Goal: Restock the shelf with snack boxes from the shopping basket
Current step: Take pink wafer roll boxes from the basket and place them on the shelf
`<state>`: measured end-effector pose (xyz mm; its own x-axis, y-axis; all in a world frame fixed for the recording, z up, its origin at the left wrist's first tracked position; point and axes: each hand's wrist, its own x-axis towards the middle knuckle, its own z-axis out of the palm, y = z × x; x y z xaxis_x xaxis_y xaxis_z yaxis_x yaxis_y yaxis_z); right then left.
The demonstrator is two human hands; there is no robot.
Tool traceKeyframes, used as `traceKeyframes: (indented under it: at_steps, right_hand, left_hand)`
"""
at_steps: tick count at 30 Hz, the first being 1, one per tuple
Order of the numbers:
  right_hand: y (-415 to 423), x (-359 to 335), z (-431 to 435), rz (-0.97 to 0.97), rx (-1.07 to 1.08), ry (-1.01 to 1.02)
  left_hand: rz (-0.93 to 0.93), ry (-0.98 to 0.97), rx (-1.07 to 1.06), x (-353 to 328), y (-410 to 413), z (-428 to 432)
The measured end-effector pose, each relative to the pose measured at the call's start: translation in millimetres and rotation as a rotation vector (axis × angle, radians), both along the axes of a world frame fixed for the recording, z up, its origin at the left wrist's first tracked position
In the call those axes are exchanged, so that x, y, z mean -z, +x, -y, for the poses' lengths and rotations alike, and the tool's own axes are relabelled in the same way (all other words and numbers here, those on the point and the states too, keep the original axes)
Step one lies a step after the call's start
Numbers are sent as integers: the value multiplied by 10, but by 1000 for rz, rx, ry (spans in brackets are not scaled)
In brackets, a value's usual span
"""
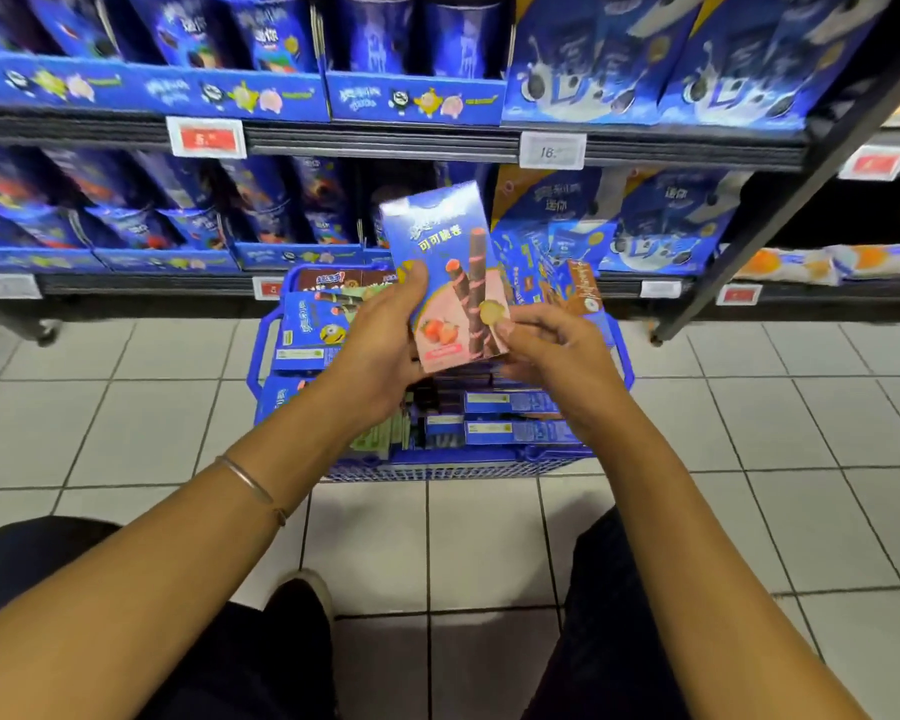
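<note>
Grip on snack box (450,272) shared, left hand (385,335) clasping its side and right hand (552,350) pinching its lower corner, above basket (437,467): hold upright, carry level to shelf (141,283), face outward.

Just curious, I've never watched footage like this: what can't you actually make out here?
Head view only:
- Price tags: full prices smeared by motion blur.
- Top-shelf boxes: cut off by the upper edge.
- Basket middle: hidden under left hand, right hand and the strawberry box.
- Brown box: held or standing in the basket? The right hand covers its base.
</note>
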<state>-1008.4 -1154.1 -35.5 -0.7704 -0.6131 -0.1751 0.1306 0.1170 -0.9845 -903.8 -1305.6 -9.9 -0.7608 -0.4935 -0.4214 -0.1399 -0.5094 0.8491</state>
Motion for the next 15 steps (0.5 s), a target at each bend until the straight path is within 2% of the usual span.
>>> traceKeyframes:
  at_steps: [3, 5, 8, 12, 15]
  right_hand:
    - [16, 61, 51, 39, -18, 4]
    - [-35, 179, 33, 54, 64, 80]
    - [-146, 506, -76, -161, 157, 365]
    - [-193, 796, -145, -360, -100, 754]
    - [-233, 874, -101, -478, -252, 909]
  left_hand:
    - [-20, -6, -74, 14, 14, 116]
    - [-10, -9, -88, 28, 22, 176]
    - [2, -16, -89, 54, 23, 269]
    - [-11, 30, -102, 55, 38, 359]
    - [-61, 129, -85, 76, 60, 389]
